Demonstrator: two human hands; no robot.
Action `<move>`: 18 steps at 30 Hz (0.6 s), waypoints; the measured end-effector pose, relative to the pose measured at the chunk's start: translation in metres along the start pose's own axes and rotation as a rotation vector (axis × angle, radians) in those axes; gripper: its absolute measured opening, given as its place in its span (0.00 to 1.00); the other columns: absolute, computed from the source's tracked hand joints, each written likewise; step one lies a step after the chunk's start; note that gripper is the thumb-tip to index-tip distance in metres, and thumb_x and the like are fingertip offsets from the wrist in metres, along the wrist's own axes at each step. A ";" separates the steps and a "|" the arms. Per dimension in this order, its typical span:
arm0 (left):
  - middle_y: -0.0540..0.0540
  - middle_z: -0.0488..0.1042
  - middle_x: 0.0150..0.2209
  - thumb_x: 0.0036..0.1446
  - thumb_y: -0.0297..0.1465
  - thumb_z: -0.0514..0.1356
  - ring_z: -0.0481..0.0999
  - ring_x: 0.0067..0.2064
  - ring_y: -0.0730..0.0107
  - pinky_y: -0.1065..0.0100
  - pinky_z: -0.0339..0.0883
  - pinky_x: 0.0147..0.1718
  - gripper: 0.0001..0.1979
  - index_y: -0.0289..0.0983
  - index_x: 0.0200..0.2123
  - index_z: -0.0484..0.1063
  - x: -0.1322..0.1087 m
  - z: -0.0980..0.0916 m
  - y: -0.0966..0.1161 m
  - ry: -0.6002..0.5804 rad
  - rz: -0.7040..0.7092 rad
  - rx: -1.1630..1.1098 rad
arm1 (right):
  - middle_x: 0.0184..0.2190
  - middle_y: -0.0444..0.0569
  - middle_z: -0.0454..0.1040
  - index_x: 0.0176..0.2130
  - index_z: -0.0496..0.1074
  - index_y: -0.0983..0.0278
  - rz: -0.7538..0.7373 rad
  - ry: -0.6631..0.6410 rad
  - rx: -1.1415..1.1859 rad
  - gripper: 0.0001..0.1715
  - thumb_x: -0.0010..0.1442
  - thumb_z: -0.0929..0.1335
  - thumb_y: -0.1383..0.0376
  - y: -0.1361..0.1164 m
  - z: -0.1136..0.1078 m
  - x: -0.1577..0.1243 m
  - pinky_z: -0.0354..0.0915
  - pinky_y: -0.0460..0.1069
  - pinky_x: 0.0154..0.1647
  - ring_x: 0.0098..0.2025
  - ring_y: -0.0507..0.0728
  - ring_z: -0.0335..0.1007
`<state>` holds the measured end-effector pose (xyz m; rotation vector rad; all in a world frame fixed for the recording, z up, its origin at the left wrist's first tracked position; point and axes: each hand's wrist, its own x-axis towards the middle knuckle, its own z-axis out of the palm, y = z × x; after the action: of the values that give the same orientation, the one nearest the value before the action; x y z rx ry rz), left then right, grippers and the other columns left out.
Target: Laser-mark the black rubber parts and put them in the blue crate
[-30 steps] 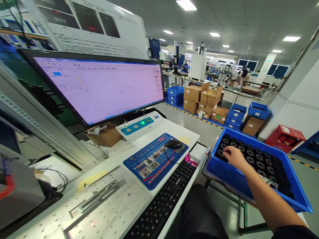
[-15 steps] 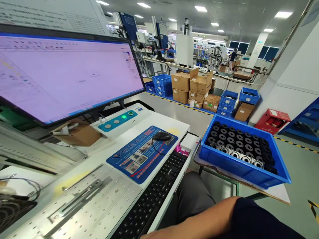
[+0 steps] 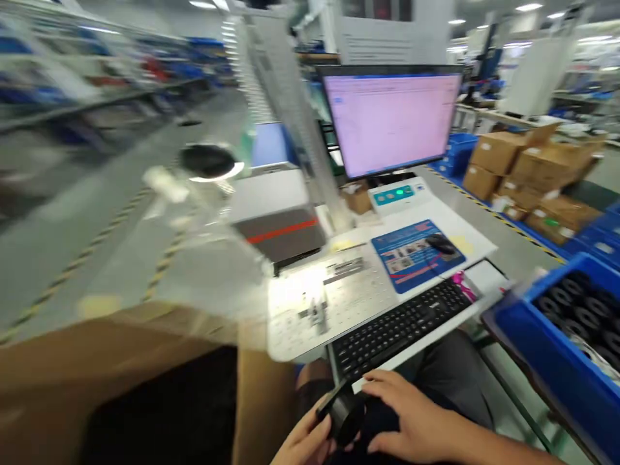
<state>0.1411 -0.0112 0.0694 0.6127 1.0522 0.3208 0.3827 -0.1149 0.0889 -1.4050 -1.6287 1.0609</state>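
Note:
Low in front of my lap, a black round part [image 3: 347, 416] with a flat flange-like edge is gripped by my left hand [image 3: 307, 440], thumb on its near side. My right hand [image 3: 409, 416] is just right of that part, thumb and fingers spread apart with nothing between them. Just above both hands lies a black keyboard [image 3: 402, 326] on a pull-out tray. Beyond it is a perforated metal plate [image 3: 358, 294] with small metal fixtures, lit by a bright glare.
A cardboard box [image 3: 252, 394] with a dark inside stands at lower left. At right is a blue bin [image 3: 542, 342] of black ring-shaped parts. The desk holds a mouse [image 3: 440, 243] on a blue mat [image 3: 402, 258], and a monitor [image 3: 392, 123]. The left side is motion-blurred.
The view has swung left, bringing the cardboard box and whole plate into sight. Both hands now show, with the black part in the left; before, only a forearm was visible.

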 end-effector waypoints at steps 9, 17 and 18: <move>0.41 0.79 0.41 0.49 0.40 0.72 0.80 0.39 0.55 0.60 0.75 0.38 0.22 0.36 0.43 0.74 -0.056 -0.122 0.017 0.713 0.632 -0.347 | 0.51 0.53 0.79 0.54 0.78 0.53 0.136 0.128 0.035 0.25 0.57 0.73 0.53 0.053 0.007 -0.026 0.78 0.54 0.48 0.45 0.63 0.80; 0.42 0.77 0.33 0.52 0.32 0.69 0.78 0.34 0.58 0.65 0.72 0.31 0.12 0.34 0.36 0.71 -0.052 -0.195 -0.050 1.021 0.392 -0.287 | 0.50 0.51 0.80 0.52 0.79 0.52 0.280 0.026 0.040 0.25 0.57 0.73 0.49 0.058 0.001 -0.028 0.77 0.55 0.51 0.48 0.64 0.80; 0.42 0.78 0.33 0.50 0.33 0.69 0.78 0.35 0.57 0.65 0.71 0.31 0.13 0.34 0.36 0.72 -0.048 -0.195 -0.054 1.015 0.375 -0.246 | 0.50 0.52 0.80 0.52 0.79 0.52 0.282 0.035 0.041 0.25 0.57 0.72 0.48 0.056 0.002 -0.027 0.77 0.55 0.50 0.47 0.64 0.80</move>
<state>-0.0555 -0.0176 0.0019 0.4052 1.8224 1.1510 0.4064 -0.1379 0.0369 -1.6500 -1.4032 1.2132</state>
